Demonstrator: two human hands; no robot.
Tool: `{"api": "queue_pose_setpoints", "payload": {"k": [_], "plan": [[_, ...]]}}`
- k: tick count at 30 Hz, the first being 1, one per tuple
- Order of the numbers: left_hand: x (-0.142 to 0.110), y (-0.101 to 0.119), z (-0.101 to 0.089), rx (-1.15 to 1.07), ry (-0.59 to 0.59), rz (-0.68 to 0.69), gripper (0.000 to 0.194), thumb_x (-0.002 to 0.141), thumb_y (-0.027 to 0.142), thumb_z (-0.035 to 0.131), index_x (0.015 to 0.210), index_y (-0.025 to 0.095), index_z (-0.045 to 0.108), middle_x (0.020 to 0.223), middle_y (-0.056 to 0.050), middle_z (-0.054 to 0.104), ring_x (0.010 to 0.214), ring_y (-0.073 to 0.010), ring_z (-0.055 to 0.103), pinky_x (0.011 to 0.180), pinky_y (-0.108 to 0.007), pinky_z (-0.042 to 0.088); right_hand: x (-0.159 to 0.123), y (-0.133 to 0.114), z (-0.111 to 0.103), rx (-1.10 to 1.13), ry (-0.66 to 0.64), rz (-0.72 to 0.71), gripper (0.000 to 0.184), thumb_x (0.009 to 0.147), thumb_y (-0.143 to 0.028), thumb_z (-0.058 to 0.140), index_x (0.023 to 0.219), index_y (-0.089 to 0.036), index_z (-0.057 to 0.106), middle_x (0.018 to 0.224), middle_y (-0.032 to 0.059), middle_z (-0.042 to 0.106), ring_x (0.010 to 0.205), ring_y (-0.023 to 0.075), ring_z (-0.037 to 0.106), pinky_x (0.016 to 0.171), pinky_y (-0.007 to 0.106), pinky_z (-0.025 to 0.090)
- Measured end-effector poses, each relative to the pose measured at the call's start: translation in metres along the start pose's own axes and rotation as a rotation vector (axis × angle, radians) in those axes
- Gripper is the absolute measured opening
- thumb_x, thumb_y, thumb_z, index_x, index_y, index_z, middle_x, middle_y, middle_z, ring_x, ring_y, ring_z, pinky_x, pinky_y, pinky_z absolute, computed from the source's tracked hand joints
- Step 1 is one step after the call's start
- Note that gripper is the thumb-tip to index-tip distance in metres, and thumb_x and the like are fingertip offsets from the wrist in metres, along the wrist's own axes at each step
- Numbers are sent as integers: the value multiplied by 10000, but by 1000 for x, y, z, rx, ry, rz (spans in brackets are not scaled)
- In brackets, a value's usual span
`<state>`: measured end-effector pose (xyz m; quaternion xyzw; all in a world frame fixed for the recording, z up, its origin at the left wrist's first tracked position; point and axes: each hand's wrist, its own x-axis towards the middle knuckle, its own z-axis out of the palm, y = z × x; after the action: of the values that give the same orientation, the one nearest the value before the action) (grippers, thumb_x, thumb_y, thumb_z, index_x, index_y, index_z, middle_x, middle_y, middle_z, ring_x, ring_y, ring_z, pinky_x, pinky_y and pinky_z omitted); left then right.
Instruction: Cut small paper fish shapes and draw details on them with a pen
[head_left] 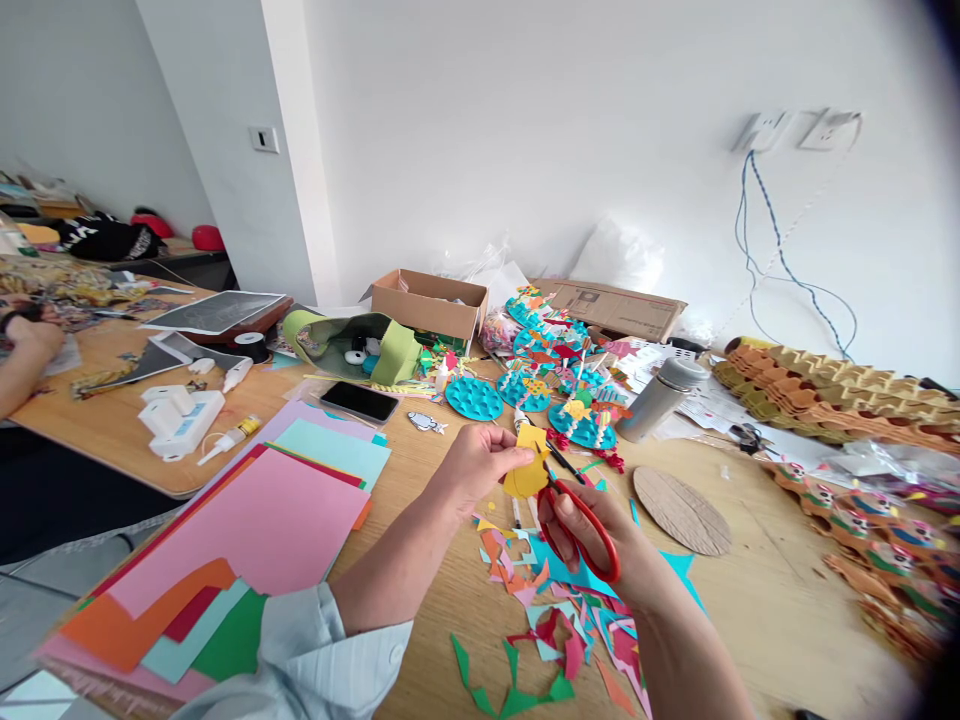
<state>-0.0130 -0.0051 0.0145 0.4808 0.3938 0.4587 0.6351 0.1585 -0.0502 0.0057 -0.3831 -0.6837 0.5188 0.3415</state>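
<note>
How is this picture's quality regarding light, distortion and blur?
In the head view, light on the white wall is soft, without hard shadows; wide-angle distortion bends the edges; the right corners turn dark; the paper crafts at the right edge look smeared, while the left hand and right hand stay sharp.

Left hand (476, 468) raised, fingers (517, 457) pinched, right hand (592, 530) curled tight, left forearm (397, 565), right forearm (675, 650) reaching in from near

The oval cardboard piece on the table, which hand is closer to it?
Right. The right hand is just left of the oval cardboard piece, not touching it. The left hand is farther left, beyond the right hand.
</note>
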Motion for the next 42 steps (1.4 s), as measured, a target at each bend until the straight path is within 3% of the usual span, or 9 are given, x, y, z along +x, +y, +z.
{"api": "queue_pose_setpoints", "payload": {"k": [7,14,24,42], "plan": [[0,2,0,-9,18,19,259,565,357,704,691,142,634,609,-3,626,522,-102,523,514,-221,364,1,1,0,12,-5,11,428,941,-545,434,703,-194,490,514,-35,463,454,97,402,448,239,293],[0,1,-1,-8,-31,32,268,574,348,691,724,136,630,683,-33,654,611,-145,587,585,-248,423,1,1,0,14,-15,19,435,933,-563,439,703,-195,486,520,-33,469,461,99,418,450,240,305],[-1,2,0,44,-26,47,245,588,350,673,698,139,614,669,-20,635,574,-119,547,544,-226,379,1,4,-1,-3,-3,43,452,928,-577,438,696,-193,485,526,-24,497,467,96,435,456,240,313],[1,-1,-1,59,-29,48,244,588,366,675,673,154,588,626,-10,598,592,-142,558,557,-246,393,1,3,0,-21,-7,56,473,902,-624,441,728,-188,497,541,-23,493,478,104,444,458,245,307]]}}
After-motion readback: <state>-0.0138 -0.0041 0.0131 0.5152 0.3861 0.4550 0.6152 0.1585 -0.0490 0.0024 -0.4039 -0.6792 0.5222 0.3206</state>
